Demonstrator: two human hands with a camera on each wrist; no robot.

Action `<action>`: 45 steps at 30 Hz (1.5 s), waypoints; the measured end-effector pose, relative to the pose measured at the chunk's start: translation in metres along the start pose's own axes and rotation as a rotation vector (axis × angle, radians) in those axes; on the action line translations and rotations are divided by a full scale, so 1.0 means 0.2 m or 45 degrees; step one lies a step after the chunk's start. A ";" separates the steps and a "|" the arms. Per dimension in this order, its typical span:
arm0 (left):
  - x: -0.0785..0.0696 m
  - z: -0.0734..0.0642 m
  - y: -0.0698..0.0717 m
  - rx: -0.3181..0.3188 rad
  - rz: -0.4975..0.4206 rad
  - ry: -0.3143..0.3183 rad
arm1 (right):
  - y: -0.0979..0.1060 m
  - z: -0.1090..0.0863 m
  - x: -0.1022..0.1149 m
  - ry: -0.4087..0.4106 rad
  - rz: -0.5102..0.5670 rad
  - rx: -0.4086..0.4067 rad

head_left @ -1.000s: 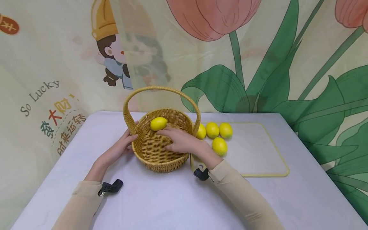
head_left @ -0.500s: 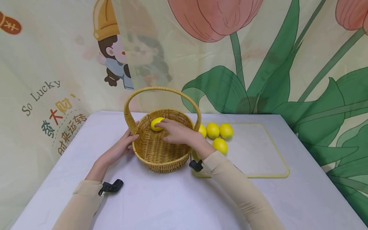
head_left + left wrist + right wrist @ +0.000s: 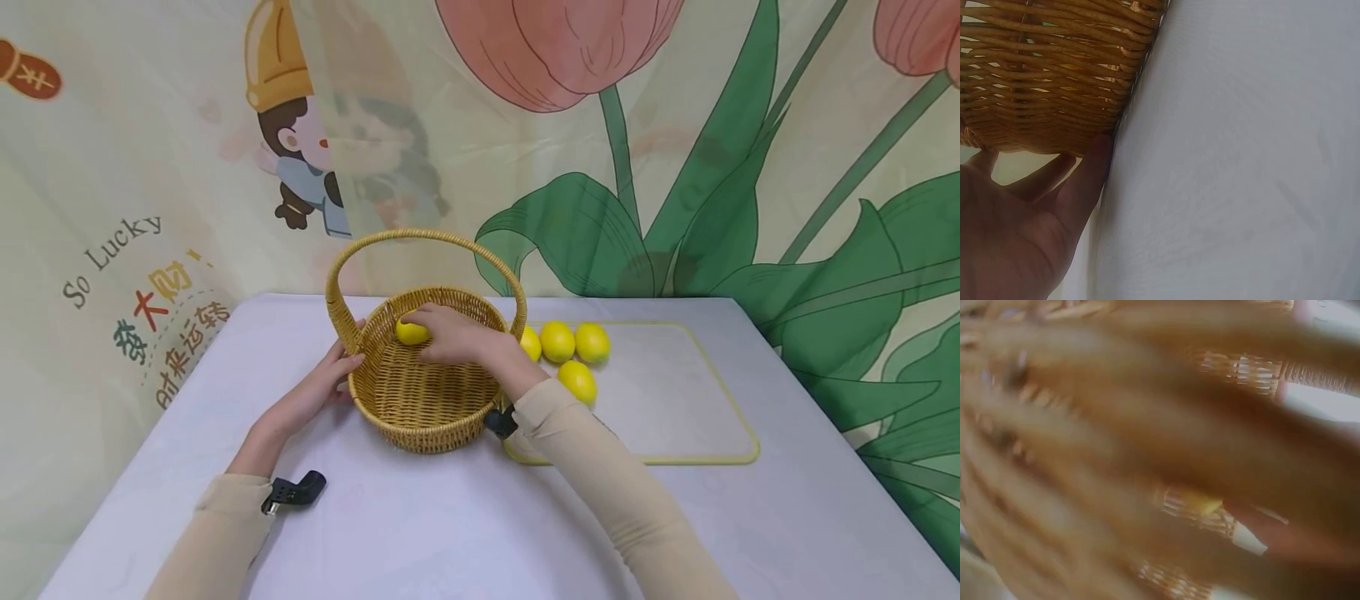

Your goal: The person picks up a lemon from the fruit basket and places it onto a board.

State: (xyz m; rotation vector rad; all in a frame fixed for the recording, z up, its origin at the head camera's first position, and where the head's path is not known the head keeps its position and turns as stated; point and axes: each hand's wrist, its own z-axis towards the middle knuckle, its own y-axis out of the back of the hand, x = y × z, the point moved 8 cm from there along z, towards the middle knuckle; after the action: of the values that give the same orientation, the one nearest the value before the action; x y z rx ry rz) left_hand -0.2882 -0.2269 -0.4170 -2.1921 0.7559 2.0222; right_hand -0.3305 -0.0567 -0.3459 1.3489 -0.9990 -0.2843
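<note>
A wicker basket (image 3: 427,439) with a tall arched handle stands on the white table. My left hand (image 3: 318,382) is at its left side, and in the left wrist view the extended fingers (image 3: 1088,181) lie against the outer wall, low near the tabletop. Reaching over the right rim, my right hand (image 3: 453,335) has its fingers over a yellow lemon (image 3: 410,333) by the back left inner wall, the thumb on the near side. Through blurred wicker, the right wrist view shows a bit of the lemon (image 3: 1204,503).
Right of the basket lies a pale board (image 3: 667,400) with a yellow edge. Several more lemons (image 3: 557,342) rest on its left part, some partly behind the basket and right forearm. A printed cloth (image 3: 675,150) hangs behind the table.
My right hand has moved up and back inside the basket, from beside the lemon to over it, and its fingers have closed round it. The left hand keeps its place at the basket.
</note>
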 end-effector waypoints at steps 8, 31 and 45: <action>0.00 0.00 0.00 -0.010 0.026 -0.003 | 0.01 -0.02 0.01 0.004 0.024 0.056; -0.01 -0.01 0.00 0.003 0.012 -0.030 | 0.11 -0.01 0.05 -0.010 0.012 0.086; 0.00 0.00 0.00 -0.004 -0.005 -0.010 | 0.08 0.07 0.02 -0.058 0.002 0.101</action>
State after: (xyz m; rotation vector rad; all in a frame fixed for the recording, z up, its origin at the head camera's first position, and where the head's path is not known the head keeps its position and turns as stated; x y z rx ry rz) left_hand -0.2883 -0.2273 -0.4177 -2.1841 0.7478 2.0308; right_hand -0.3435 -0.0654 -0.3312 1.4188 -1.0586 -0.2781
